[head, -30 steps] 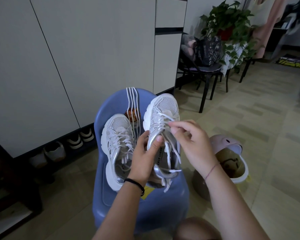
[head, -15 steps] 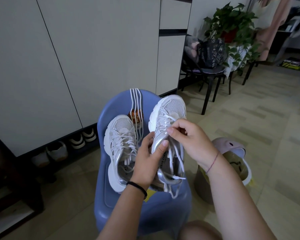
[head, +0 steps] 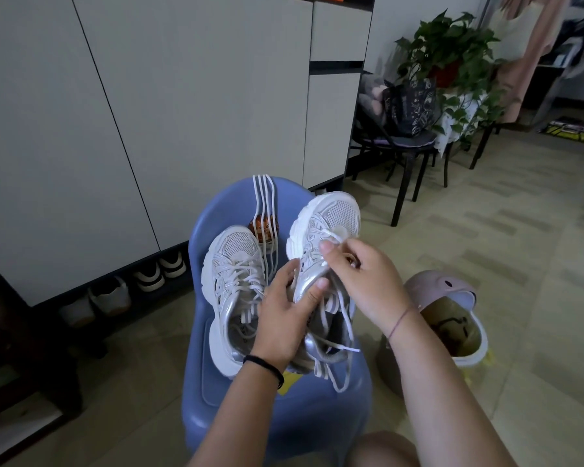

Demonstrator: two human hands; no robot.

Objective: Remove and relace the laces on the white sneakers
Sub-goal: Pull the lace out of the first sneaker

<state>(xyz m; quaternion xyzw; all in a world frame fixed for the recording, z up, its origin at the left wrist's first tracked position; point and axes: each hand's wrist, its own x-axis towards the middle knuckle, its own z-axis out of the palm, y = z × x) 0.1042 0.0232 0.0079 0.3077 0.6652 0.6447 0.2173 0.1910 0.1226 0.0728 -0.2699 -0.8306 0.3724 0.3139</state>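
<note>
While left fingers (head: 312,293) are gripping: raised sneaker (head: 338,214), silver side.
Right fingers (head: 328,248): are pinching its lace (head: 335,234) just above them.

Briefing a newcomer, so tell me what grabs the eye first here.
Dead centre, the left hand grips a white sneaker over a blue chair, while the right hand pinches its lace near the toe. A second sneaker lies on the seat beside it, and spare laces hang over the chair back.
</note>
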